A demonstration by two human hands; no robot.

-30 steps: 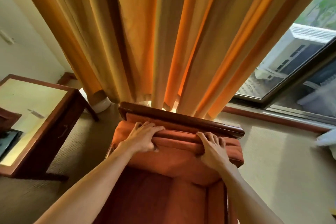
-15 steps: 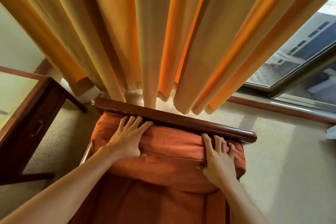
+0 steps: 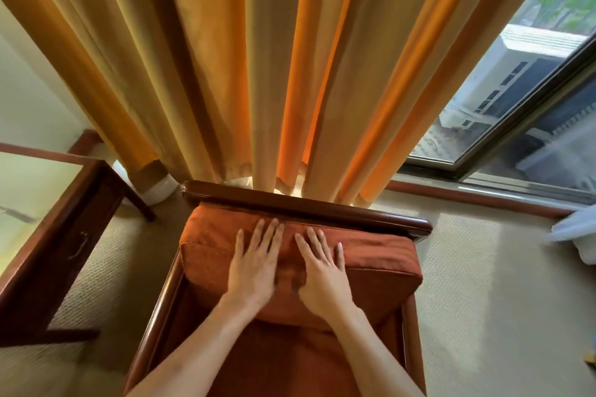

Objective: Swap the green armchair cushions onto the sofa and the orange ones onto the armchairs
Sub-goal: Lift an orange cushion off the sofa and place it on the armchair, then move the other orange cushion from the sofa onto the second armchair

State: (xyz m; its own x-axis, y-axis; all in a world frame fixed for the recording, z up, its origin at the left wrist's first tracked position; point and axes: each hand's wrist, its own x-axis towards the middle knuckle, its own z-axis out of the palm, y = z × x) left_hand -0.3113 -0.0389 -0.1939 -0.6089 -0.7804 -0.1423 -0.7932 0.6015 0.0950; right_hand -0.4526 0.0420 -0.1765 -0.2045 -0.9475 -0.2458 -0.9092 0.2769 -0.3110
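An orange back cushion (image 3: 377, 264) leans against the dark wooden top rail (image 3: 306, 205) of an armchair right in front of me. Below it lies an orange seat cushion (image 3: 283, 361), partly hidden by my forearms. My left hand (image 3: 254, 264) and my right hand (image 3: 322, 271) lie flat side by side on the middle of the back cushion, fingers spread and pointing toward the rail, holding nothing. The armchair's wooden arms (image 3: 158, 306) run down both sides. No green cushion is in view.
Orange curtains (image 3: 258, 58) hang just behind the armchair. A dark wooden table with a pale top (image 3: 48, 235) stands at the left. A window (image 3: 516, 90) is at the right, with white fabric (image 3: 577, 232) below it. Beige carpet (image 3: 483, 300) surrounds the chair.
Both hands slid from the cushion's upper edge near its sides to its middle and now lie flat next to each other. The cushion sits lower against the rail.
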